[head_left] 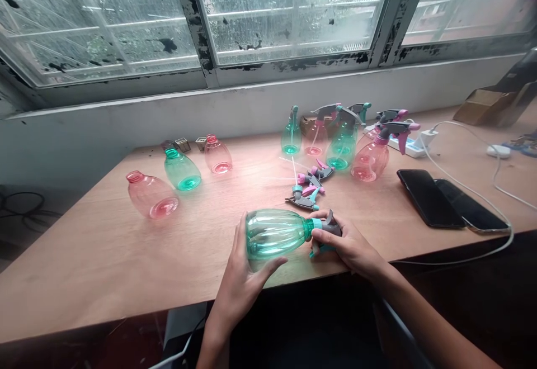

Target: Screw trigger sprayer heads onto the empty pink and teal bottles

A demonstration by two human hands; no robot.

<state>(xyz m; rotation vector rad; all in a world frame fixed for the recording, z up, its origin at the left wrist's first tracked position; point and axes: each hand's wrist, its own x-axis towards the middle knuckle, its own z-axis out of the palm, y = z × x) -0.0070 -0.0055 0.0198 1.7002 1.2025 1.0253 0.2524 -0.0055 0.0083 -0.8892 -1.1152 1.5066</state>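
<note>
A clear green spray bottle (274,233) lies sideways above the table's front edge, its base to the left. My left hand (247,274) is closed around the base end, with the thumb stretched out along the lower side. At the neck, my right hand (344,240) grips the grey and teal trigger sprayer (331,225) with thumb and fingers at the teal collar. The sprayer sits on the bottle's mouth; how tightly cannot be seen. Just beyond the bottle lie several loose trigger sprayers (308,184) in grey, pink and teal, with thin tubes pointing away or left.
Open-topped bottles stand at the left: pink (153,195), green (182,170) and pink (218,155). Several bottles with sprayers, including a pink one (370,159), stand at the back right. Two phones (430,198), a white cable (474,187) and a cardboard box (482,106) are further right.
</note>
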